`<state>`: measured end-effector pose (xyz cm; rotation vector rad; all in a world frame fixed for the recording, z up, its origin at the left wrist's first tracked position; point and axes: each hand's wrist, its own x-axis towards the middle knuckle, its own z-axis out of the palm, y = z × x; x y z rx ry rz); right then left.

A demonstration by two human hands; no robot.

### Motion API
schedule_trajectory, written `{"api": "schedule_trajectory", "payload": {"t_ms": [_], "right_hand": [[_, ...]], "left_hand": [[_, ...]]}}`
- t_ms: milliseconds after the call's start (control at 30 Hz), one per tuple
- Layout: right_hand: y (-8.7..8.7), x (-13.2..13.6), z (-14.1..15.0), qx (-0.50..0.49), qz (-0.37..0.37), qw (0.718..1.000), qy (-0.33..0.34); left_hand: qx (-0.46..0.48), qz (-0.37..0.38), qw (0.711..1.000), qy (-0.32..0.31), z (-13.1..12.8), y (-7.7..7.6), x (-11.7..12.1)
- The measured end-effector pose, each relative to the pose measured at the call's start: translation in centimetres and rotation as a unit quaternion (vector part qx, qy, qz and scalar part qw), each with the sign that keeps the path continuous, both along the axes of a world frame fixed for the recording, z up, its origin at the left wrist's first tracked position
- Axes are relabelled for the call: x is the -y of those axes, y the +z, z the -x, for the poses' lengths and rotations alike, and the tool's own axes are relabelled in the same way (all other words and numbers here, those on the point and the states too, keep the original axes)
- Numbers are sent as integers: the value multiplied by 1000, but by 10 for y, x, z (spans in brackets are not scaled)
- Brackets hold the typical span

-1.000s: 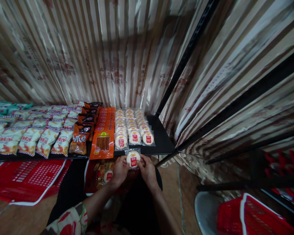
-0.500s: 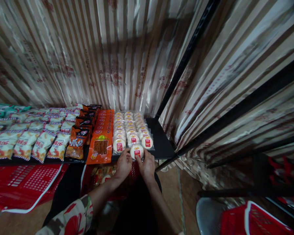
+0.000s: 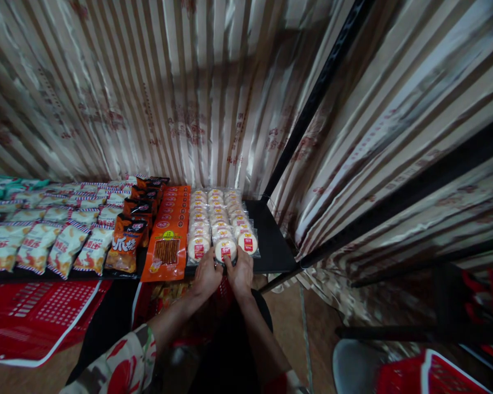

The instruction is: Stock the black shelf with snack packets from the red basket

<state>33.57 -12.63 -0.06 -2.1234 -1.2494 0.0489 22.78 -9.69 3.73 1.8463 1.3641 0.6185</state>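
A round white packaged cake (image 3: 225, 249) in clear wrapping, with a red label, lies at the front of the middle row on the black shelf (image 3: 276, 241). My left hand (image 3: 207, 275) grips its left edge and my right hand (image 3: 240, 272) its right edge, one thumb resting on the wrapper. Beside it are two more front cakes, one on the left (image 3: 198, 248) and one on the right (image 3: 247, 243). Rows of the same cakes run back towards the curtain. Left of them stands a flat orange snack packet (image 3: 169, 235).
Orange-black snack bags (image 3: 125, 245) and several white snack bags (image 3: 68, 246) fill the shelf's left. Below hangs a red basket (image 3: 53, 306), and another red basket (image 3: 447, 377) stands lower right beside a grey stool (image 3: 355, 366). Black shelf posts (image 3: 312, 104) slant before the striped curtain (image 3: 213, 98).
Both hands have moved the cake slightly back and to the left, so it now sits in line with the front cakes of the neighbouring rows.
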Motion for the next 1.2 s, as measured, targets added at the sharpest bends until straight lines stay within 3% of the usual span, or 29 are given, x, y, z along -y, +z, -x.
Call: {"api": "schedule_trajectory", "payload": {"t_ms": [267, 633, 767, 1200], "right_hand": [[-8, -4, 1, 37, -44, 998, -3], [-4, 6, 6, 25, -80, 997, -1], [-6, 12, 8, 39, -84, 995, 39], [-13, 9, 4, 45, -71, 994, 66]], "left_hand": [[-41, -51, 998, -14, -2, -8, 7], [-55, -111, 987, -104, 3, -10, 18], [-78, -121, 981, -131, 4, -8, 18], [-101, -156, 973, -138, 1, -6, 19]]}}
